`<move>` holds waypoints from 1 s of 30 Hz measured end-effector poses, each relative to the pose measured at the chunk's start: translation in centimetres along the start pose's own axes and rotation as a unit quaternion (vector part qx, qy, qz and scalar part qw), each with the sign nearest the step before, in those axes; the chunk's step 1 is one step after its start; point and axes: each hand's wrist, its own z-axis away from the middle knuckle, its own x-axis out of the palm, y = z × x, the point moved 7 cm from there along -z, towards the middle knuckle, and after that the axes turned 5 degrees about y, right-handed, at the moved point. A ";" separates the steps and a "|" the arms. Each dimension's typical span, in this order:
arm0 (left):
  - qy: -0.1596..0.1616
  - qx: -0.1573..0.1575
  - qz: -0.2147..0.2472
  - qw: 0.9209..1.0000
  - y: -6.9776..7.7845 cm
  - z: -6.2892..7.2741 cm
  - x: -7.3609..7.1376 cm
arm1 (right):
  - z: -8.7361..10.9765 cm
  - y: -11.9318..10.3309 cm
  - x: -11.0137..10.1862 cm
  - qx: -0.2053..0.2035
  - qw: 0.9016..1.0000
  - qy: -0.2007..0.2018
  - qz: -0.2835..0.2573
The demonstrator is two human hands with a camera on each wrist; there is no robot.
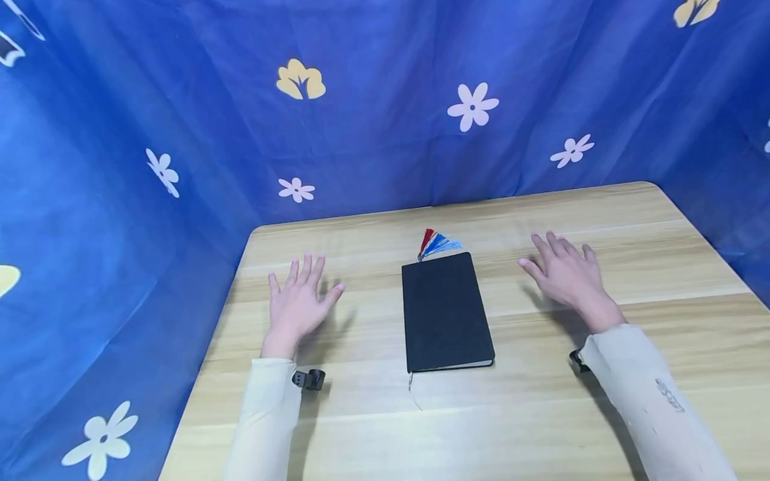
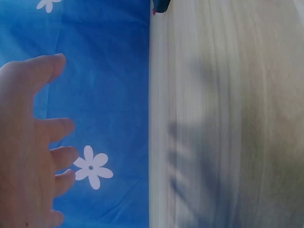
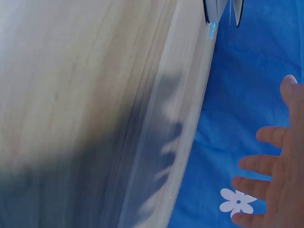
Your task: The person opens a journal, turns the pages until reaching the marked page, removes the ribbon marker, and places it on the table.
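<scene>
A black notebook [image 1: 446, 314] lies on the wooden table between the two hands, its cover facing up. Red, blue and light-blue tassels [image 1: 439, 244] stick out from its far edge, and a thin cord [image 1: 414, 393] trails from the near edge. To its left, the left hand [image 1: 297, 300] hovers over the table with fingers spread, holding nothing. The right hand [image 1: 565, 270] is raised on the other side, fingers extended and also holding nothing. Only a dark corner of the notebook [image 2: 161, 5] shows in the left wrist view; pages and cover edges [image 3: 223, 10] appear in the right wrist view.
The pale wooden table [image 1: 361, 427] has rounded far corners. A blue curtain [image 1: 373, 133] with white and yellow flowers hangs behind it and along both sides. Small black devices sit at the left wrist [image 1: 309, 379] and the right wrist [image 1: 577, 361].
</scene>
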 end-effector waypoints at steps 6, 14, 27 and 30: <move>0.009 0.009 0.004 1.000 0.5 -0.1 -0.5 | -0.3 -1.3 0.0 -0.019 1.000 -0.007 -0.010; 0.014 0.034 0.015 0.999 1.9 0.1 -0.5 | 0.3 -3.5 1.5 -0.065 0.998 -0.009 -0.001; 0.027 0.063 0.058 0.996 4.3 0.5 0.4 | 2.0 -6.4 3.2 -0.110 0.989 -0.070 -0.070; 0.022 0.070 0.064 0.995 5.0 0.7 0.6 | 2.3 -6.7 3.5 -0.132 0.985 -0.077 -0.084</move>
